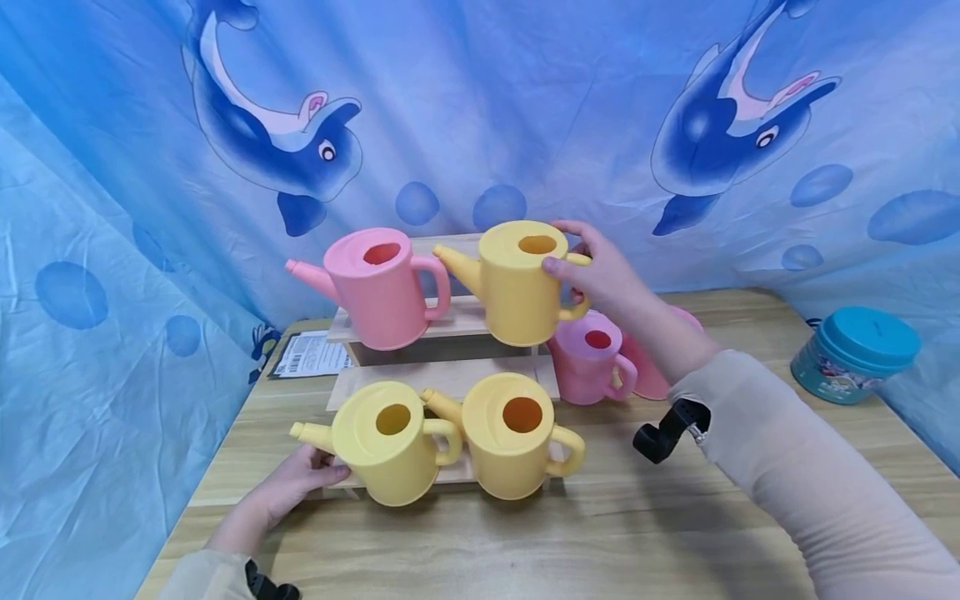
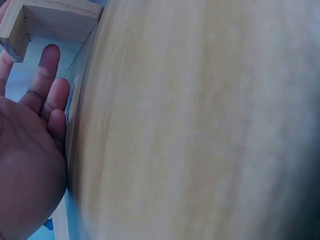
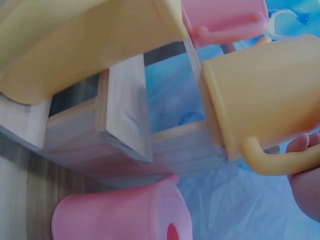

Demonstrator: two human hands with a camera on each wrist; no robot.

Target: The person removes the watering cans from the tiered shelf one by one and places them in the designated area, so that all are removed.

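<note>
My right hand [image 1: 611,267] grips the handle of a yellow watering can [image 1: 522,287] at the right end of the top step of a wooden stepped rack [image 1: 442,379]. In the right wrist view, fingers curl round that can's handle [image 3: 280,162]. A pink watering can [image 1: 382,292] stands to its left on the same step. Two more yellow watering cans, one on the left [image 1: 390,446] and one on the right [image 1: 510,437], stand on the lowest step. My left hand [image 1: 296,483] holds the left end of that step, thumb at its front, other fingers [image 2: 45,75] loosely extended.
Right of the rack, on the wooden table [image 1: 600,533], stand a purple-pink watering can [image 1: 587,362] and a pink one [image 1: 652,367] partly hidden by my right arm. A teal tub [image 1: 855,354] stands far right. A printed sheet [image 1: 311,354] lies behind left, before a blue dolphin curtain [image 1: 480,108].
</note>
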